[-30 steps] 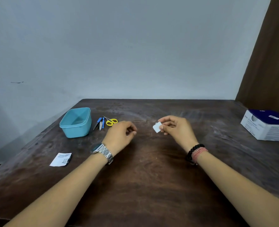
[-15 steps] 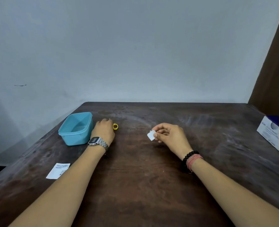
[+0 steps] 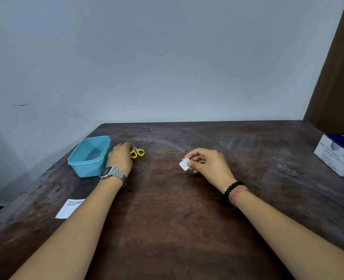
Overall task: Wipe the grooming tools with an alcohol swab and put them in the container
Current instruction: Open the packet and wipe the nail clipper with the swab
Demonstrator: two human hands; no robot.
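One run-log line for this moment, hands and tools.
left hand: at yellow scissors beside teal container, grip unclear | right hand: pinching swab | container: no tools inside

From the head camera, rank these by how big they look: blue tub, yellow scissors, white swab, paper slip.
Largest to smallest as they look:
1. Blue tub
2. Paper slip, partly hidden by the left arm and nearer the camera
3. Yellow scissors and white swab: too alike to rank, both partly covered by fingers.

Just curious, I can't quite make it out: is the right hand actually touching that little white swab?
Touching. The head view shows the right hand pinching the white swab between thumb and fingertips, lifted off the table.
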